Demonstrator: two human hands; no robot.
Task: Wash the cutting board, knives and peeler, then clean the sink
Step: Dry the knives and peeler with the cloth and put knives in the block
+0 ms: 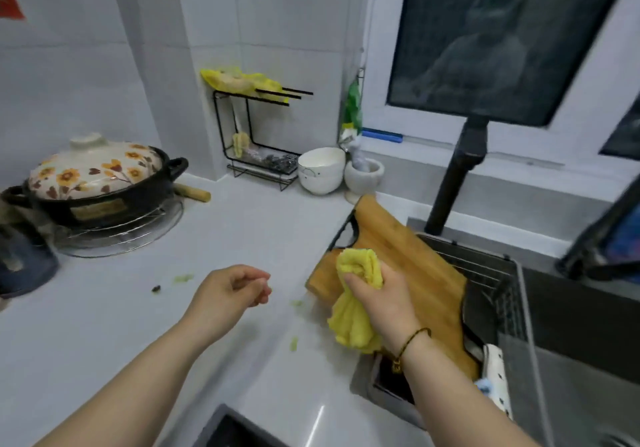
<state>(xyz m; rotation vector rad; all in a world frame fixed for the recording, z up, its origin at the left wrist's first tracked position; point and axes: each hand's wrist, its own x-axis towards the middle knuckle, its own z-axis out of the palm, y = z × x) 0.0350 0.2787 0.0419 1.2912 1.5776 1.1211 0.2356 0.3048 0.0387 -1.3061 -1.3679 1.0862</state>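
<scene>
Yellow cloth (pixel 350 325) x1 gripped by R fingers (pixel 360 279), over 1 board (pixel 417 266); L fingers (pixel 257 286) loose.

**Domestic kitchen.** White tiled walls (pixel 277 13) meet a pale countertop (pixel 104 308) bearing a lidded floral clay pot (pixel 97 179), stacked white bowls (pixel 320 169) and a stone mortar (pixel 363 178). A dark sink (pixel 581 308) with a black faucet (pixel 450 190) sits below a window (pixel 485 41), and a wooden cutting board (pixel 408 256) rests partly over its edge.

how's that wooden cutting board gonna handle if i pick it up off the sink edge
The cutting board looks like thick wood, so it is probably stiff and fairly heavy. It lies partly over the wire rack, so it may tilt or slide when pushed.
</scene>
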